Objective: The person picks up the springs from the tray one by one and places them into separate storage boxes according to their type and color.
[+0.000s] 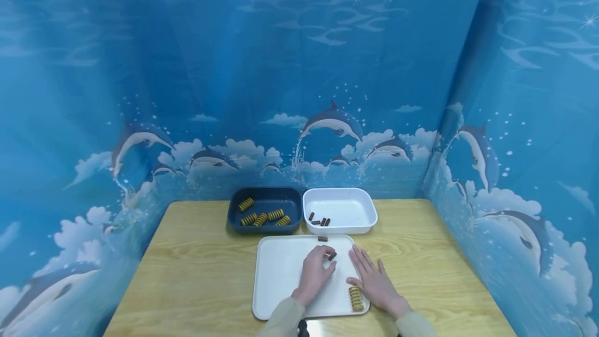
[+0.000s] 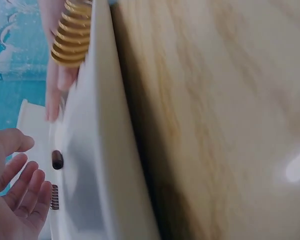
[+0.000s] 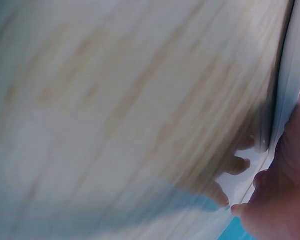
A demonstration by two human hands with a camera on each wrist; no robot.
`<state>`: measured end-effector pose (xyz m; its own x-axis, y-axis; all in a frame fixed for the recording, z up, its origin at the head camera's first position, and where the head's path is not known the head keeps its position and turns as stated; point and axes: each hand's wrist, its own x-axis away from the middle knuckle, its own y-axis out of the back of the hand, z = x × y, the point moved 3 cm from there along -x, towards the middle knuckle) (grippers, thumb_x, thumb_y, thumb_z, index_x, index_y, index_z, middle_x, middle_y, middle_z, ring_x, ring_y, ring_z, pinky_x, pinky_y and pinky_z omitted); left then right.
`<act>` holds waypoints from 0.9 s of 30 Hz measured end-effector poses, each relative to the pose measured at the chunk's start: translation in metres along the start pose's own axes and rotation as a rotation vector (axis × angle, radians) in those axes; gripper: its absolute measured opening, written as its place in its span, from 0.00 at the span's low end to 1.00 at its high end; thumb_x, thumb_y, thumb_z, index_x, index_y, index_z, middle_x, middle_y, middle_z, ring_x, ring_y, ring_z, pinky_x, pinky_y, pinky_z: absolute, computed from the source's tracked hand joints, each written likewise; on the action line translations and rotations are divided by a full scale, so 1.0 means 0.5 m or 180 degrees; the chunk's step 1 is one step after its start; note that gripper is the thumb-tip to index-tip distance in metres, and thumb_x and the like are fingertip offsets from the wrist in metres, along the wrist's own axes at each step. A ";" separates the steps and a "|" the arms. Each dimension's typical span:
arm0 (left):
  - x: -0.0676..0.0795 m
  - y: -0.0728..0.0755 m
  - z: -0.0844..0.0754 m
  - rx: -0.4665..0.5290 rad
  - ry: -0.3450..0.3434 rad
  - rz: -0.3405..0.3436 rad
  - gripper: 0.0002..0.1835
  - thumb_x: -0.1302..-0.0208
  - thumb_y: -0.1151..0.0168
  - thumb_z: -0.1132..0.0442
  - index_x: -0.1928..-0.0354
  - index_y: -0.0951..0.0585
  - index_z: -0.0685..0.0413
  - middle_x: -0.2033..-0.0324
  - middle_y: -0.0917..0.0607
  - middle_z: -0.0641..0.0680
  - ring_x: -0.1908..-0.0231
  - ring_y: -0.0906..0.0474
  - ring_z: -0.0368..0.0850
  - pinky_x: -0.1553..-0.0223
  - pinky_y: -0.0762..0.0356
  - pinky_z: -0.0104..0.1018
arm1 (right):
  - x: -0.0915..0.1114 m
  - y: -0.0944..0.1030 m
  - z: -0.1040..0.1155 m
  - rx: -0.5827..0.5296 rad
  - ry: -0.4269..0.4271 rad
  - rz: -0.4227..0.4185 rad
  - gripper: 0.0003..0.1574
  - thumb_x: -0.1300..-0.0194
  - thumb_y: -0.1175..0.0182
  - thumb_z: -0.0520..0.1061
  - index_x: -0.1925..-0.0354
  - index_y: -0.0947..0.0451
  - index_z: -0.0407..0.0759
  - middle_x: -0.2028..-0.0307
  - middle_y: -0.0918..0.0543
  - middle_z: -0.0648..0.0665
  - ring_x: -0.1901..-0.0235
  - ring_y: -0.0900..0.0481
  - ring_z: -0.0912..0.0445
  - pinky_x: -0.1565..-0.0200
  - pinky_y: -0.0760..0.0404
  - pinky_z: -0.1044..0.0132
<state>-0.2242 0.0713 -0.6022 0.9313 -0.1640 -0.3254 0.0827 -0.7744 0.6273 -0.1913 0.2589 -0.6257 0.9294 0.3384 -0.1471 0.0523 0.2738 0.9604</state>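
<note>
My left hand hovers over the white tray, fingers loosely bent around a small dark brown ridged cylinder. In the left wrist view, a gap shows between that hand's fingers and the brown cylinder. A second brown piece lies by the tray's far edge. My right hand rests with its fingers extended along the tray's right rim. Beside its thumb, a larger yellow ridged roll lies in the tray's near right corner.
Behind the tray, a dark blue bin holds several yellow-and-black striped rolls. To its right stands a white bin with several small brown cylinders. All stand on a wood-grain table, with a dolphin-print curtain behind.
</note>
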 end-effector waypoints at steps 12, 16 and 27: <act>-0.045 -0.033 0.023 -0.0318 0.0246 0.0315 0.13 0.49 0.23 0.67 0.61 0.15 0.52 0.67 0.15 0.48 0.66 0.20 0.41 0.59 0.19 0.36 | 0.003 -0.003 0.000 -0.0045 0.0109 -0.0150 0.45 0.28 0.43 0.59 0.25 0.41 0.36 0.24 0.43 0.35 0.29 0.40 0.32 0.38 0.43 0.21; -0.057 -0.036 0.023 -0.0290 0.0165 0.0359 0.11 0.50 0.22 0.68 0.64 0.15 0.52 0.70 0.16 0.47 0.68 0.20 0.39 0.60 0.20 0.34 | 0.002 -0.003 0.001 -0.0017 0.0101 -0.0126 0.45 0.28 0.43 0.60 0.25 0.41 0.37 0.24 0.42 0.35 0.28 0.40 0.33 0.38 0.42 0.21; -0.069 -0.028 0.011 -0.0190 0.0135 0.0528 0.10 0.49 0.24 0.69 0.67 0.14 0.50 0.73 0.17 0.43 0.71 0.24 0.34 0.65 0.22 0.29 | 0.003 -0.004 0.000 -0.0015 0.0128 -0.0205 0.45 0.27 0.44 0.60 0.25 0.41 0.37 0.23 0.42 0.37 0.29 0.39 0.32 0.38 0.43 0.21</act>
<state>-0.2594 0.0843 -0.6039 0.9479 -0.2598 -0.1846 -0.0536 -0.7010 0.7111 -0.1899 0.2591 -0.6279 0.9087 0.3558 -0.2182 0.1098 0.3005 0.9475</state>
